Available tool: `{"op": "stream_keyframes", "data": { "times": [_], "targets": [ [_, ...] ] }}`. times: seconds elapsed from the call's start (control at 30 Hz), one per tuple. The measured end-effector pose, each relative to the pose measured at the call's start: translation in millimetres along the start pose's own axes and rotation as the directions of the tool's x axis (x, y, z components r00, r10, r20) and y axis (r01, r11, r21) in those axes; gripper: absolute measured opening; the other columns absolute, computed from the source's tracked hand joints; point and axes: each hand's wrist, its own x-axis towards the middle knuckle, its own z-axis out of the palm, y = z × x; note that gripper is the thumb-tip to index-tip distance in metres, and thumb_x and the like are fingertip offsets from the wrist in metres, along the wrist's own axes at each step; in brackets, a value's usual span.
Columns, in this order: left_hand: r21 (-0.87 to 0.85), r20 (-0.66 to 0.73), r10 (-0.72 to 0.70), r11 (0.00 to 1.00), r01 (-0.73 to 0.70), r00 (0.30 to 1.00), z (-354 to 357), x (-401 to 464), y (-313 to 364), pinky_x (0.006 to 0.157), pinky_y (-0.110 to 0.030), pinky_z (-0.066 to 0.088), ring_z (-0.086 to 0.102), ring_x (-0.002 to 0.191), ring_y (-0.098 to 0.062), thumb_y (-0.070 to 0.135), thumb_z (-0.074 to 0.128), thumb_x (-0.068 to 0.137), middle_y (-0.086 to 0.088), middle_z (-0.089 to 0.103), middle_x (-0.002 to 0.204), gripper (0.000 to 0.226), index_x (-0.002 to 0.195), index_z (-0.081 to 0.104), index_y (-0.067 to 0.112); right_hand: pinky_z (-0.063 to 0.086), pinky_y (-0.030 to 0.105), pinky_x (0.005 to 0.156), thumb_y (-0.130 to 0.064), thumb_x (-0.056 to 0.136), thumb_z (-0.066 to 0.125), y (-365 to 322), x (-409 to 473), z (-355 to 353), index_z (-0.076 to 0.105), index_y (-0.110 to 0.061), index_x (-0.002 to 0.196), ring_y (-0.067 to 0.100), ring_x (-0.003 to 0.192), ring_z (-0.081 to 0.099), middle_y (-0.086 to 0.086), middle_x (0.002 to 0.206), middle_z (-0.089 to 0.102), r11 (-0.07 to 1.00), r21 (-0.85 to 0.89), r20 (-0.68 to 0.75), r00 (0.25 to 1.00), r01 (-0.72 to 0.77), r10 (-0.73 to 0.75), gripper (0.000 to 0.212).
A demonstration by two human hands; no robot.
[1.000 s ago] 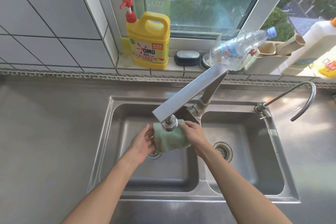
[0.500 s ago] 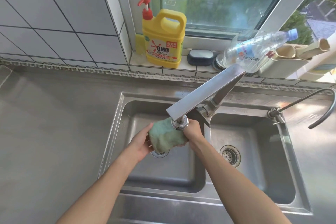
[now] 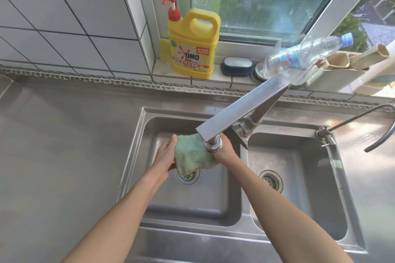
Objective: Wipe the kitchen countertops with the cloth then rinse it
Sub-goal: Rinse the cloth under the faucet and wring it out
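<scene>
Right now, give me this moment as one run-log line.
phase: rinse | cloth: under faucet head, over left basin | left hand: holds cloth | right hand: holds cloth

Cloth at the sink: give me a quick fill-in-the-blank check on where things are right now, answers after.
1. Both hands hold the green cloth over the ____ basin of the sink.
2. The cloth sits right under the spout of the ____.
3. The left hand grips the cloth's left edge, and the right hand holds its ____ side.
4. On the sill, the yellow jug carries a ____ pump.

Missing words: left; tap; right; red
</scene>
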Motion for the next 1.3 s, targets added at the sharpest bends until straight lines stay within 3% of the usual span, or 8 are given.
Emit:
{"op": "stream_keyframes", "data": {
  "times": [0.1, 0.33, 0.47, 0.7, 0.87, 1.0, 1.17, 1.3],
  "targets": [
    [-0.150, 0.112, -0.072, 0.985, 0.089, 0.991, 10.0, 6.8, 3.8, 0.101, -0.051, 0.058, 0.075, 0.114, -0.026, 0.060, 0.048, 0.104, -0.003, 0.079, 0.120, 0.046, 0.124, 0.072, 0.025, 0.053, 0.046, 0.090, -0.014, 0.093, 0.068, 2.4, -1.9, -1.9, 0.062, -0.005, 0.110, 0.034, 0.107, 0.065, 0.011, 0.108, 0.071, 0.987, 0.153, -0.081, 0.996, 0.044, -0.032, 0.020],
    [-0.340, 0.311, -0.186, 0.894, 0.291, 0.932, 48.8, 4.6, 16.4, 0.098, -0.044, 0.058, 0.075, 0.111, -0.030, 0.041, 0.062, 0.102, -0.016, 0.077, 0.118, 0.041, 0.119, 0.073, 0.005, 0.053, 0.047, 0.080, -0.034, 0.102, 0.059, 2.7, -10.9, -21.7, 0.061, -0.017, 0.101, 0.021, 0.083, 0.065, 0.010, 0.096, 0.071, 0.939, 0.333, -0.270, 0.963, 0.086, 0.008, 0.017],
    [-0.189, 0.352, -0.234, 0.931, 0.314, 0.906, 77.9, -4.2, 18.4, 0.058, -0.028, 0.061, 0.072, 0.075, -0.019, 0.038, 0.065, 0.098, -0.005, 0.076, 0.087, 0.024, 0.096, 0.070, 0.015, 0.057, 0.053, 0.082, -0.028, 0.102, 0.062, 8.8, -21.0, -34.3, 0.061, -0.012, 0.102, 0.021, 0.083, 0.065, 0.024, 0.100, 0.070, 0.880, 0.463, -0.290, 0.956, 0.108, 0.035, 0.016],
    [-0.192, 0.281, -0.101, 0.968, 0.159, 0.954, 99.1, -8.7, 5.5, 0.109, -0.067, 0.048, 0.066, 0.126, -0.041, 0.030, 0.058, 0.103, -0.020, 0.070, 0.134, 0.042, 0.135, 0.067, 0.004, 0.059, 0.040, 0.066, -0.038, 0.095, 0.071, 13.7, -35.6, -45.8, 0.068, -0.010, 0.102, 0.022, 0.085, 0.071, 0.010, 0.095, 0.075, 0.723, 0.691, -0.170, 0.970, -0.008, 0.174, 0.029],
    [-0.260, 0.112, -0.070, 0.961, 0.097, 0.991, 94.3, -12.7, 12.0, 0.092, -0.052, 0.059, 0.073, 0.102, -0.036, 0.033, 0.073, 0.086, -0.019, 0.076, 0.119, 0.037, 0.113, 0.074, 0.007, 0.060, 0.036, 0.054, -0.038, 0.093, 0.073, 6.8, -34.4, -36.4, 0.075, -0.015, 0.104, 0.018, 0.085, 0.073, 0.010, 0.102, 0.074, 0.720, 0.692, -0.103, 0.979, -0.057, 0.176, 0.026],
    [-0.244, 0.040, 0.019, 0.970, -0.009, 0.999, 80.0, -8.2, 14.2, 0.051, -0.031, 0.055, 0.073, 0.073, -0.026, 0.045, 0.074, 0.072, -0.008, 0.078, 0.090, 0.035, 0.094, 0.077, 0.017, 0.060, 0.038, 0.051, -0.038, 0.097, 0.067, -3.3, -30.0, -17.5, 0.079, -0.020, 0.099, 0.017, 0.081, 0.074, 0.000, 0.095, 0.078, 0.717, 0.689, -0.025, 0.986, -0.105, 0.168, 0.021],
    [-0.095, -0.045, 0.027, 0.995, -0.031, 0.999, 71.7, -2.3, 10.7, 0.066, -0.038, 0.054, 0.070, 0.070, -0.025, 0.039, 0.062, 0.094, -0.009, 0.076, 0.086, 0.029, 0.091, 0.076, 0.014, 0.046, 0.027, 0.038, -0.023, 0.092, 0.061, -10.4, -27.0, 12.0, 0.067, -0.015, 0.091, 0.013, 0.049, 0.063, 0.004, 0.075, 0.069, 0.808, 0.582, -0.046, 0.989, -0.090, 0.143, 0.011],
    [-0.010, -0.074, 0.102, 0.995, -0.103, 0.992, 82.2, -1.4, -1.5, 0.064, -0.031, 0.057, 0.073, 0.074, -0.019, 0.027, 0.058, 0.095, -0.006, 0.080, 0.087, 0.021, 0.086, 0.075, 0.018, 0.056, 0.044, 0.066, -0.019, 0.084, 0.071, -2.6, -17.3, 16.0, 0.066, -0.004, 0.094, 0.013, 0.071, 0.063, 0.012, 0.089, 0.072, 0.893, 0.448, -0.112, 0.988, -0.048, 0.109, 0.018]
  ]
}}
